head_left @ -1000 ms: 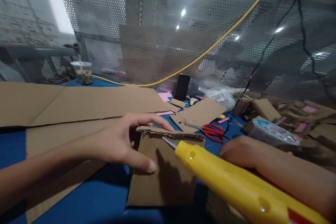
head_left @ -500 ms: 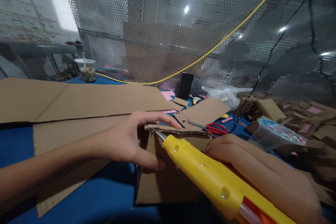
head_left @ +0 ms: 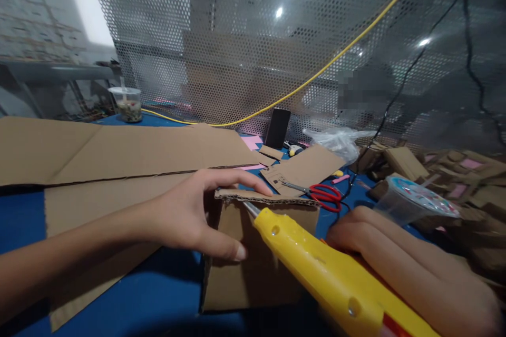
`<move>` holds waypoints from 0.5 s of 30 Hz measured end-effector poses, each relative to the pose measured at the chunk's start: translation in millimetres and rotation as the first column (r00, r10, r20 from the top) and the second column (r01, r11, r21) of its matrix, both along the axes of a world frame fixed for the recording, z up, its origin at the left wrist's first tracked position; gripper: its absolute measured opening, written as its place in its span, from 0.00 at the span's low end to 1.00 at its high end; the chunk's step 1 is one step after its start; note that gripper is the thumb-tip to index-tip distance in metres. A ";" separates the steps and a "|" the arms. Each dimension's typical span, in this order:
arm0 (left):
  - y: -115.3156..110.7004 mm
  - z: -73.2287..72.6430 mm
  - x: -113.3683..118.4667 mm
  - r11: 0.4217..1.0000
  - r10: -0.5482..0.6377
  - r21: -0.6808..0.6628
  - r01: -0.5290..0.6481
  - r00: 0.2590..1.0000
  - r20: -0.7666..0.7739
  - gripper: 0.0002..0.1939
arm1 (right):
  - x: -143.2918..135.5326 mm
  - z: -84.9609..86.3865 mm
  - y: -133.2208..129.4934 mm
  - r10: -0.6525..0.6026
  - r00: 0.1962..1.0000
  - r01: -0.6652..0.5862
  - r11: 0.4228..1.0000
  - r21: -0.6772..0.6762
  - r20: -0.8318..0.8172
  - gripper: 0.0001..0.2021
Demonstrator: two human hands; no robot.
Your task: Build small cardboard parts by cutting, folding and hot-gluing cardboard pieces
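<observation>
My left hand [head_left: 190, 210] grips the left end of a folded cardboard piece [head_left: 256, 268], forefinger along its raised top edge and thumb on the front face. My right hand [head_left: 379, 245] holds a yellow glue gun [head_left: 316, 274] at the lower right. The gun's metal nozzle [head_left: 250, 207] sits just under the upright corrugated flap, touching or nearly touching the cardboard. Both hands rest low over the blue table [head_left: 150, 295].
Large flat cardboard sheets [head_left: 118, 152] cover the left of the table. Red-handled scissors [head_left: 322, 195], a dark phone [head_left: 277, 128], a plastic bag [head_left: 338, 142], a lidded plastic cup [head_left: 415, 200] and cardboard scraps [head_left: 403, 163] lie to the right. A perforated metal screen stands behind, crossed by a yellow cable [head_left: 308, 81].
The glue gun moved forward and left until its nozzle reached the flap, then drew back slightly to the right. My left hand kept its grip on the cardboard.
</observation>
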State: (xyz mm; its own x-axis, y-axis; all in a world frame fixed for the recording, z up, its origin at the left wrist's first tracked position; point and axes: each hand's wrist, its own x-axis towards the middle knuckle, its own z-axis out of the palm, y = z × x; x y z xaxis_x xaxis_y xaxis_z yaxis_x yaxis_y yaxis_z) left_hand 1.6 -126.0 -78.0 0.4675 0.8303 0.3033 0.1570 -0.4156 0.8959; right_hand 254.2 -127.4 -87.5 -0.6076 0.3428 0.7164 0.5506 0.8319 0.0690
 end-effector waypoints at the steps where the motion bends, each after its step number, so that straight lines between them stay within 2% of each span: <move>1: -0.4 -0.6 -0.4 1.000 -0.003 -0.026 0.003 1.000 -0.003 0.25 | 0.6 -0.6 0.2 0.006 1.000 -0.006 1.000 -0.010 -0.030 0.18; 4: -2.0 -1.2 -0.9 0.996 -0.010 -0.092 0.010 1.000 -0.005 0.25 | 2.7 -3.8 0.9 0.013 0.995 -0.016 1.000 -0.027 -0.101 0.17; 12: -2.4 0.7 1.5 0.980 -0.017 -0.198 0.029 0.998 0.063 0.24 | 15.6 -6.6 0.2 -0.013 0.996 0.009 0.999 -0.044 -0.086 0.18; 15: -1.8 -1.5 -0.4 0.974 -0.044 -0.220 0.054 0.998 0.049 0.26 | 19.4 -7.9 -1.2 -0.033 0.994 0.027 0.998 -0.054 -0.107 0.16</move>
State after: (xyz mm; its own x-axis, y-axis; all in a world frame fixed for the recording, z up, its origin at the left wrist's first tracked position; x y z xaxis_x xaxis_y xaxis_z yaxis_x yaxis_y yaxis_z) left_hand 1.2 -127.8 -79.6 0.4999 0.8554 0.1353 0.1002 -0.2123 0.9720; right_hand 273.6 -128.7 -95.4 -0.5165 0.3986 0.7579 0.5772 0.8158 -0.0356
